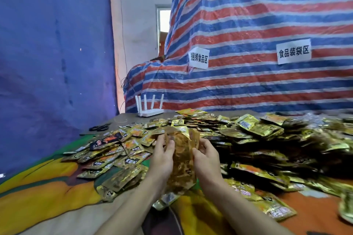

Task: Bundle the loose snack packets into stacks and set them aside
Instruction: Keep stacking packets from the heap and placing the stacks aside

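While I'm squaring the stack [182,156], my left hand [162,155] and right hand [205,155] are both gripping its sides; I'm aligning edges before lifting it off the pile [257,139].

2 white paper signs w/ black printed Chinese chars, both stuck on the red-white-blue striped tarp [248,15]. Left sign [198,60]: "捆绑食品区", 1st char partly cut off at the paper's edge. Right sign [294,51]: "食品装袋区", fully legible. Snack packets [248,129] on the table carry print & logos, but too blurred to read.
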A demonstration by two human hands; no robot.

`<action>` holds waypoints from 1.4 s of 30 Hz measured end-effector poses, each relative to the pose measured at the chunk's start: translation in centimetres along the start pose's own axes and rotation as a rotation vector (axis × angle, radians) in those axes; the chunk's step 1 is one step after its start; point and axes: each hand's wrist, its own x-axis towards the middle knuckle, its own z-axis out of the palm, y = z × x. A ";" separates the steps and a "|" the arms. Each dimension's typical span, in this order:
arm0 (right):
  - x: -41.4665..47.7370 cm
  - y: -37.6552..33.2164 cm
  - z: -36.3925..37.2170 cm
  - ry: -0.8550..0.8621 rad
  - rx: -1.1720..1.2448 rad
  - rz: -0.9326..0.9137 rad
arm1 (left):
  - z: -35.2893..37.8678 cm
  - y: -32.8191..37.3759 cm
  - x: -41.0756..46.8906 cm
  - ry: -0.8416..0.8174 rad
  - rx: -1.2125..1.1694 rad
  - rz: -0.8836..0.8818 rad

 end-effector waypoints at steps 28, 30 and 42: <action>-1.3 0.1 0.9 -0.052 0.162 0.130 | 0.2 -1.5 -2.2 -0.274 0.125 0.180; -1.6 -0.2 0.9 -0.031 -0.035 0.064 | 0.3 -1.8 -2.1 -0.195 0.115 0.176; -2.6 -4.6 -4.0 -0.015 -0.631 -0.240 | -0.5 -2.2 -2.3 -0.262 0.249 0.262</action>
